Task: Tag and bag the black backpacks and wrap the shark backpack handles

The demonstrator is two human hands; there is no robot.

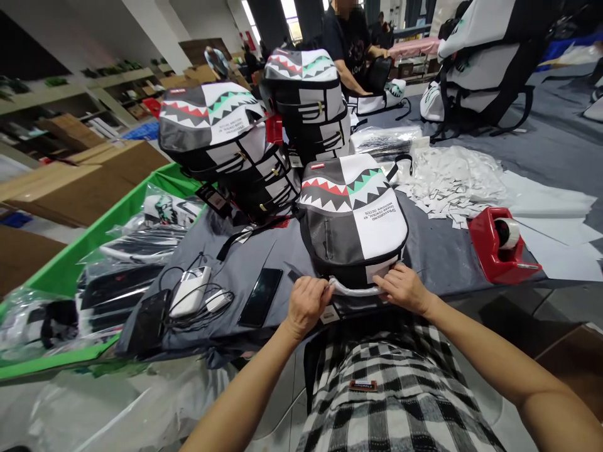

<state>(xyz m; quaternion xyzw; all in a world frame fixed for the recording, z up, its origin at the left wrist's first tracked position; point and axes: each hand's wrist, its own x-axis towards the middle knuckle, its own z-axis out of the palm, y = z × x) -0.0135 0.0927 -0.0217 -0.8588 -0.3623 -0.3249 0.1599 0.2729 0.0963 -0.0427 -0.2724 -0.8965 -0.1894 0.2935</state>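
Black-and-white checked cloth (391, 408) covers the person's front, nearest the camera, with a small rust-colored label (362, 385) too blurred to read. Just beyond it, at the near edge of the grey-covered table (282, 251), lies a grey, white and black backpack (353, 232). Its printed face points up and toward the person; its long axis runs away from the body, the far end leaning slightly left.

The left hand (308, 304) is nearly closed, thumb and fingers pinching the left end of a pale strip (355, 291) along the backpack's near end. The right hand (405, 287) pinches the strip's other end, its fingers curled.

Black print on the white half reads "SPRAYGROUND", "SHARK CENTRAL, NY" and "MIDTOWN DC1926"; a small red patch (318, 166) at the far end is unreadable. Red and green bands edged with teeth cross the backpack.

Left of it lie a black phone (260, 297) and a white power adapter (190, 291) with cables; to the right sits a red tape dispenser (497, 254). Stacked bags (221, 138) stand behind, toward the left.
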